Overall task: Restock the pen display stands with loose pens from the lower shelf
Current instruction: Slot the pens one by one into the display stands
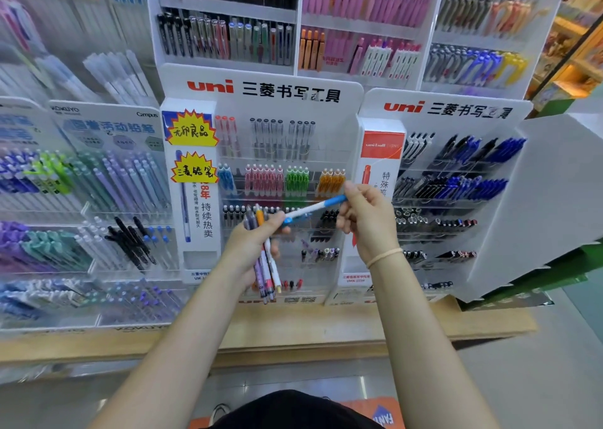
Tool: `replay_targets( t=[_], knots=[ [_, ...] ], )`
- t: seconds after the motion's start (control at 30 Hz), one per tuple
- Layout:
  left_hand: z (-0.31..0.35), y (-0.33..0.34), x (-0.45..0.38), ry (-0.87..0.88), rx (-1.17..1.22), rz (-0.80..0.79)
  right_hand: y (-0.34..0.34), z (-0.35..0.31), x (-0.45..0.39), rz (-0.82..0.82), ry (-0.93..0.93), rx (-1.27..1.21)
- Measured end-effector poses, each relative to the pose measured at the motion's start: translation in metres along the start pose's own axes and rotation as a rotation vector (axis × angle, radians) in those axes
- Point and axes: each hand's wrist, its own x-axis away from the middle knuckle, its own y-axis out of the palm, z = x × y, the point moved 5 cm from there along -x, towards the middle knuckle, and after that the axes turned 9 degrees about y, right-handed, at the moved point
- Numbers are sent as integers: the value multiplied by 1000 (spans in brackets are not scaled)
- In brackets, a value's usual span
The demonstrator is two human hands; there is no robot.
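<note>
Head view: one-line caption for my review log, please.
Left hand holds a pen bundle while right hand pinches a blue-and-white pen before the uni stand.

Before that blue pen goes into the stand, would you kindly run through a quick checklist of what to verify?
1. Blue pen held firmly by right hand: ok, fingers pinch its upper end.
2. Pen free of the bundle: cannot tell, its lower tip is at the left hand's thumb.
3. Bundle secure in left hand: ok, fingers wrap it.
4. Matching slot found: ok, blue row sits on the stand's second tier.
5. Room in that slot: cannot tell, too blurred.
</note>
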Motion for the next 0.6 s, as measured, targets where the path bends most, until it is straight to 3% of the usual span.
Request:
replay_targets(
  t=[0.1,0.23,0.5,0.6],
  knots=[
    [12,-6,-1,77,185,122,18,7,6,-202,123,133],
    [25,-14,-4,109,224,194,45,18,15,-424,182,329],
    [36,-22,-2,181,99,109,73,16,12,-401,32,508],
    [39,-22,3,221,-44,-24,74,1,7,-343,-63,448]
  ],
)
